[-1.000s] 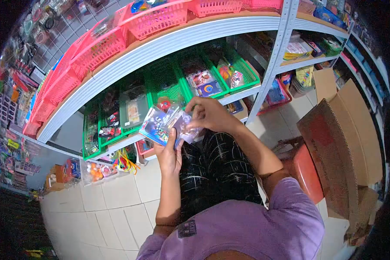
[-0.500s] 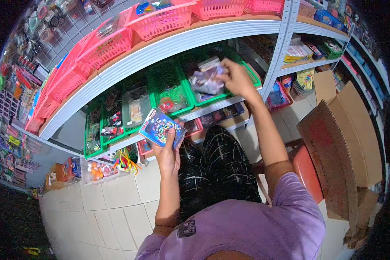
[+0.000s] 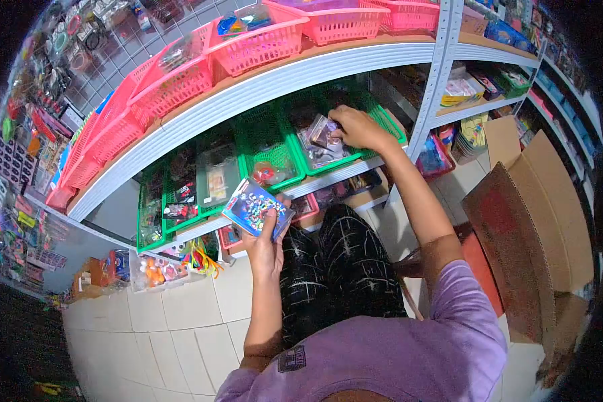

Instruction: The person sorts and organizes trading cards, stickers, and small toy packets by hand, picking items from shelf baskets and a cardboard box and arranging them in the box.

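Note:
My left hand is closed around a flat blue pack printed with colourful figures, held in front of the shelf edge. More flat packs seem to lie beneath it in the same grip. Over a green basket on the lower shelf, my right hand pinches a small clear plastic packet with a dark purplish print. Other plastic packets lie in that basket below the fingers. The neighbouring green basket holds a red round item in clear wrapping.
Pink baskets line the shelf above my hands. A metal post stands right of my right arm. An open cardboard box and a red stool are at the right. A bin of orange and white balls sits lower left.
My right hand has shifted slightly down and left, and its packet is now lower over the basket. My left hand still holds the blue pack, slightly lower and further right.

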`<state>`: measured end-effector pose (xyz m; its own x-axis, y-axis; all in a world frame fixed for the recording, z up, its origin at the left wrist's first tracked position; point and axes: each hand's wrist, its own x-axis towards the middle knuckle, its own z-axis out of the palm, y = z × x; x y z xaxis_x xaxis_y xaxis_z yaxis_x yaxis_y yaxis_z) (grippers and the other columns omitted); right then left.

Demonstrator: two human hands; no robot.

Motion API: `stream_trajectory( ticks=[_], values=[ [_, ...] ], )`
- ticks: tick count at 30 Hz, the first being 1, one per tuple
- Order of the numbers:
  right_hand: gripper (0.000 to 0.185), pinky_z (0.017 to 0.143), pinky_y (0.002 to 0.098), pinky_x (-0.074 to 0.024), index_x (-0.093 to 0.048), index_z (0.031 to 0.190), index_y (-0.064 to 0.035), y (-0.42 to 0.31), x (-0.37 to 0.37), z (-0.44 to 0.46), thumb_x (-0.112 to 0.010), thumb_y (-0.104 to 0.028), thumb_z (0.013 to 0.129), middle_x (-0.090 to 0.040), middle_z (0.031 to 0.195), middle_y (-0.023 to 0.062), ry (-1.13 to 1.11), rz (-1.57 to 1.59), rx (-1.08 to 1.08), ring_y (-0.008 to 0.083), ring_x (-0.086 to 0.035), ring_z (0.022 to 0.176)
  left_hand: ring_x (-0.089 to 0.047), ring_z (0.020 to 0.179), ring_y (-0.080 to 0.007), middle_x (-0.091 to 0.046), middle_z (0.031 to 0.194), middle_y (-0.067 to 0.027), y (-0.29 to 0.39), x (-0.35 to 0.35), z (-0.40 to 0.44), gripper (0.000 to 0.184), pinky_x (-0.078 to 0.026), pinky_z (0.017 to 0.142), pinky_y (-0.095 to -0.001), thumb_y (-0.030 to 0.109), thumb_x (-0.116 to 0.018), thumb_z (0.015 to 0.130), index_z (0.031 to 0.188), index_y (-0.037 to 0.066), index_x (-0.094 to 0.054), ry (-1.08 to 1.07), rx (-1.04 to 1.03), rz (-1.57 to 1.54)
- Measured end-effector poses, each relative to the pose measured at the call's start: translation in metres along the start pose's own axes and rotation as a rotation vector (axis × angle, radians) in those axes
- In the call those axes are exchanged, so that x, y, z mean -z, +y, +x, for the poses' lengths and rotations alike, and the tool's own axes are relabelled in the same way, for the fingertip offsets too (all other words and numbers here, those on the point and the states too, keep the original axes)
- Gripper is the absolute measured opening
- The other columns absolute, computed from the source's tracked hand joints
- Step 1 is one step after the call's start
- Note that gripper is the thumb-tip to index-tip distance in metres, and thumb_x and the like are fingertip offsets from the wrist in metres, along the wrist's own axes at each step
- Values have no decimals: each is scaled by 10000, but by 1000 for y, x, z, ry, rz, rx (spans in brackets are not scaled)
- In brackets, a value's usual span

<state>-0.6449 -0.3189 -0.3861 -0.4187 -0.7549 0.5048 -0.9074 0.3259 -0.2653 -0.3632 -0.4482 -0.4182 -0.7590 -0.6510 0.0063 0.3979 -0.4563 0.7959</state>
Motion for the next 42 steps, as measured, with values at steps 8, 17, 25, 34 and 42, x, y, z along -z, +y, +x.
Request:
stream_trajectory(
  ticks=[8,17,25,34,42],
  values=[
    [309,767,473,-484,-630,964,26,23,10,40,-613,-213,768,-613,934,272,-166,-164,-276,400,-610,879,-629,1001,-316,-602,1131,-182,1,8,1,420,-579,754,-407,22,-582,876,1257,58,-411,18,-11,8],
    [302,778,465,-503,-660,964,-17,67,-82,65,-568,-258,807,-636,963,245,-218,-204,-62,383,-635,893,-608,1039,-340,-588,1162,-187,4,8,-1,424,-547,824,-452,59,-563,898,1289,46,-398,-32,46,13],
    [243,807,457,-479,-675,983,-68,-28,-34,25,-678,-175,765,-621,965,202,-276,-38,44,384,-593,944,-609,1033,-355,-574,1138,-179,4,11,0,359,-539,843,-445,138,-491,956,1274,14,-379,-49,100,-56],
    [320,910,384,-430,-614,1131,-67,-29,-29,2,-627,-89,812,-613,1068,147,-226,125,42,312,-560,1048,-621,884,-135,-613,1038,-38,-6,11,1,263,-527,755,-293,142,-566,921,1164,52,-522,105,67,1],
    [486,786,284,-504,-544,1235,-60,-133,19,-84,-706,-47,778,-649,1018,53,85,915,-140,132,-619,905,-585,954,-146,-610,1054,-50,-10,-26,-7,258,-468,848,-305,168,-548,938,1158,34,-525,-146,7,126]
  ],
)
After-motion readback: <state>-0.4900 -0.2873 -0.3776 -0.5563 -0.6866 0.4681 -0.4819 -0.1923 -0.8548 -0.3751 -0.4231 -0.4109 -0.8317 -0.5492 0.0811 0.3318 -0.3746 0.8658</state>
